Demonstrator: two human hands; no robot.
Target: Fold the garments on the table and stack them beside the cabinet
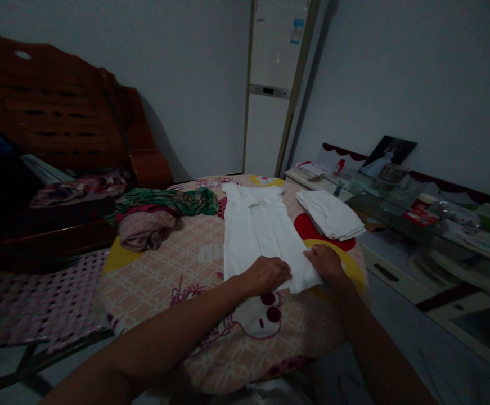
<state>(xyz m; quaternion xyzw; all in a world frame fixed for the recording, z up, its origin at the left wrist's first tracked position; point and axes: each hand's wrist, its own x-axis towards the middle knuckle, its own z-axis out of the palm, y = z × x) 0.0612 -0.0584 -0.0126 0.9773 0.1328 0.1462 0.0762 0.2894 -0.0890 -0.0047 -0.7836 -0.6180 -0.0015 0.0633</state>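
A white shirt [248,236] lies lengthwise on the round table, its sides folded inward and a fold line running down its middle. My left hand [268,275] is closed on the shirt's near edge, fingers curled down over the cloth. At the near right corner, my right hand [326,262] pinches the same shirt between thumb and fingers. To the right of it rests a folded white cloth [331,215]. A crumpled green patterned cloth [172,201] and a bunched pinkish cloth [145,229] sit on the left.
A patterned tablecloth [194,247] covers the table. A wooden bench [59,112] and a woven pink seat [46,292] stand at left. At right is a cabinet with a glass shelf [367,194] holding a picture [388,154]. A tall white appliance [270,129] stands behind.
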